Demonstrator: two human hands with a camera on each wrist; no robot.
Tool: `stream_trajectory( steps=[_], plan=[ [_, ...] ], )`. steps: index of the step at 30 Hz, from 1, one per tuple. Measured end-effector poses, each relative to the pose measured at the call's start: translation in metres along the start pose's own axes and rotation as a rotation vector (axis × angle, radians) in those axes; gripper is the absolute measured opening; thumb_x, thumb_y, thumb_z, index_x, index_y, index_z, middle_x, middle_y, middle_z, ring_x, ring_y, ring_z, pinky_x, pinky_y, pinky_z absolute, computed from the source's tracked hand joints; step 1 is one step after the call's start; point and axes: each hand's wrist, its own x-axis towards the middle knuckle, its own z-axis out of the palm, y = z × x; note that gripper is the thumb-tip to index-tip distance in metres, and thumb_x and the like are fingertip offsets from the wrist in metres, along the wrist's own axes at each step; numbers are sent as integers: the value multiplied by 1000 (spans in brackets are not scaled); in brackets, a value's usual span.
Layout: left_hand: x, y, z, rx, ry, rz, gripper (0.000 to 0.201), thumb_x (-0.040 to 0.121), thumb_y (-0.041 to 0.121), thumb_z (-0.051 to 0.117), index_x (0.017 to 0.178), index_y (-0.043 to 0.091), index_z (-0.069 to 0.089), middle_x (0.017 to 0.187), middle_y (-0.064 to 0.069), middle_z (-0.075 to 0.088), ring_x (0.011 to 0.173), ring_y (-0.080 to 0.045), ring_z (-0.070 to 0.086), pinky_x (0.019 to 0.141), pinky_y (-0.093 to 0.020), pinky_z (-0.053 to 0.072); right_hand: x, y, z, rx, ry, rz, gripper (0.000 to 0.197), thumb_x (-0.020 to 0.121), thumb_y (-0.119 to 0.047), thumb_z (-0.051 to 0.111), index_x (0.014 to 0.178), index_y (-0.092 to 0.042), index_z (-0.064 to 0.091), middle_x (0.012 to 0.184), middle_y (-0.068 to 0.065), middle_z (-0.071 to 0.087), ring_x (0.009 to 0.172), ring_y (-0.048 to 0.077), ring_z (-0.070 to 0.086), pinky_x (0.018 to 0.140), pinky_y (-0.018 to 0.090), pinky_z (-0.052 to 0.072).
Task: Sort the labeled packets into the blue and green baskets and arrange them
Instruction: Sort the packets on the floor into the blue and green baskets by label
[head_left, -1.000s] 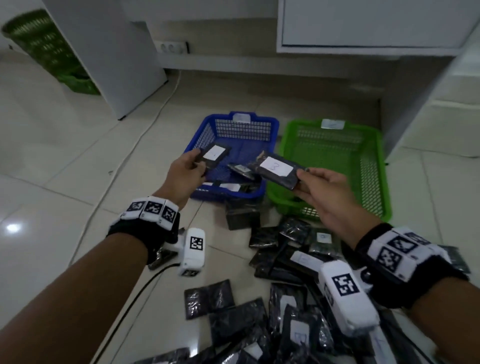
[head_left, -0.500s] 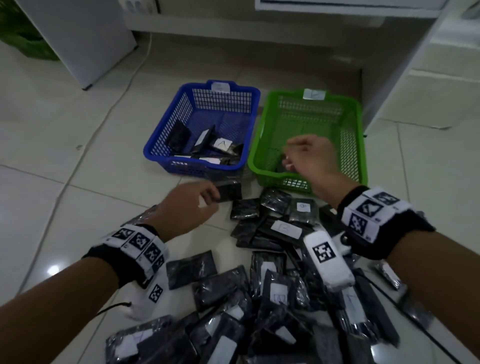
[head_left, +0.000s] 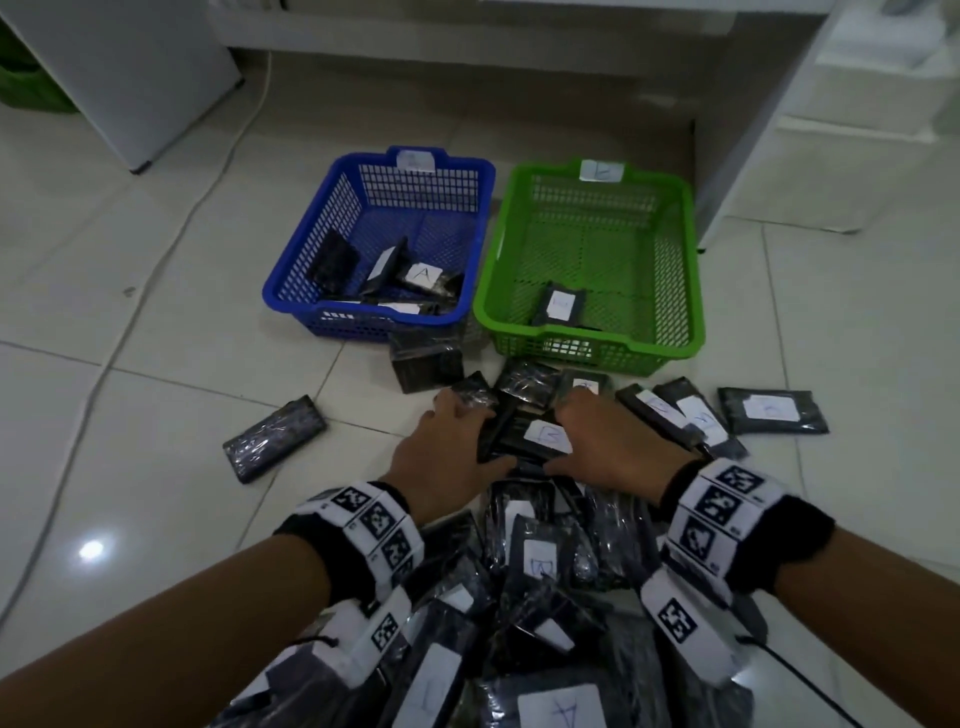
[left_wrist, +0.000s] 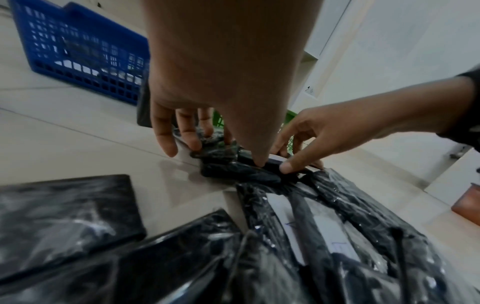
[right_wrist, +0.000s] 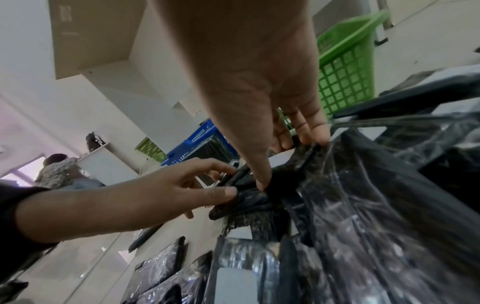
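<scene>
A heap of black plastic packets (head_left: 540, 566) with white labels covers the floor in front of me. My right hand (head_left: 582, 436) pinches a packet labelled B (head_left: 548, 434) at the heap's far end, thumb on the near edge and fingers on the far edge (right_wrist: 288, 162). My left hand (head_left: 467, 436) grips a crinkled black packet (left_wrist: 218, 150) right beside it, fingers curled over it (left_wrist: 226, 152). Beyond the hands stand the blue basket (head_left: 317, 244), which holds several packets, one labelled A (head_left: 423, 275), and the green basket (head_left: 675, 270) with one packet (head_left: 561, 304).
One packet (head_left: 275, 439) lies alone on the tiles to the left, and others (head_left: 771, 410) fan out to the right. A white cable (head_left: 171, 244) runs along the floor on the left. White cabinets (head_left: 130, 67) stand behind. Another person (right_wrist: 59, 170) sits far off.
Both hands held packets over the baskets, then came down to the heap. A packet now lies in the green basket. The hands now close on packets at the heap's far end.
</scene>
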Motion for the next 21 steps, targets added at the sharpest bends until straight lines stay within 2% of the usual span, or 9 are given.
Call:
stream_trajectory(
  steps=[2, 4, 6, 8, 11, 13, 17, 19, 21],
  plan=[
    [3, 5, 0, 5, 4, -24, 60, 84, 63, 65, 131, 29, 50, 126, -6, 35, 110, -30, 51, 92, -48, 53, -5, 3, 2, -35, -5, 5, 59, 82, -46, 72, 120, -5, 56, 125, 16, 50, 122, 32, 42, 107, 44, 32],
    [3, 7, -2, 11, 3, -14, 51, 84, 55, 69, 125, 29, 52, 122, -5, 34, 110, -30, 49, 91, -47, 53, -9, 6, 6, 48, 8, 21, 62, 75, -43, 79, 117, -6, 55, 123, 15, 48, 120, 31, 41, 93, 35, 36],
    [2, 7, -7, 63, -16, -2, 46, 83, 52, 69, 122, 31, 53, 120, -4, 34, 111, -28, 44, 89, -46, 53, -11, 8, 11, 156, 27, 32, 71, 63, -39, 89, 115, -9, 52, 117, 12, 49, 113, 28, 46, 75, 26, 29],
    [2, 6, -11, 172, -19, 29, 46, 82, 54, 68, 120, 32, 54, 120, -2, 35, 111, -26, 42, 86, -45, 52, -12, 11, 16, 218, 45, 41, 74, 56, -37, 93, 113, -10, 54, 113, 6, 53, 105, 23, 50, 69, 26, 29],
    [4, 4, -14, 201, -21, 65, 52, 80, 54, 71, 121, 29, 52, 124, -1, 37, 111, -25, 44, 86, -44, 52, -15, 16, 21, 257, 61, 58, 82, 47, -44, 96, 113, -12, 60, 114, 4, 55, 104, 20, 50, 77, 29, 40],
    [5, 2, -15, 90, -49, 45, 58, 81, 49, 74, 128, 25, 51, 128, -2, 37, 108, -25, 50, 87, -44, 54, -16, 21, 22, 258, 56, 67, 86, 42, -52, 95, 112, -14, 62, 113, 2, 50, 106, 22, 46, 84, 31, 39],
    [10, -3, -16, -24, -9, 80, 36, 96, 31, 62, 127, 13, 58, 119, -8, 46, 97, -32, 60, 82, -34, 47, -20, 31, 17, 288, 87, 23, 71, 45, -58, 92, 95, -19, 60, 90, -8, 42, 94, 16, 44, 71, 25, 29],
    [11, -8, -19, -129, 107, 49, 25, 102, 26, 52, 118, 10, 61, 104, -9, 56, 93, -34, 60, 73, -33, 39, -22, 32, 13, 275, 113, 7, 79, 49, -58, 90, 111, -18, 62, 103, 0, 46, 103, 20, 43, 80, 28, 31],
    [12, -14, -22, -273, 188, -51, 24, 103, 22, 50, 119, 9, 62, 103, -12, 66, 95, -33, 61, 74, -33, 39, -21, 32, 12, 288, 158, 16, 94, 51, -59, 88, 127, -13, 58, 117, 8, 51, 112, 24, 43, 90, 31, 33]
  ],
)
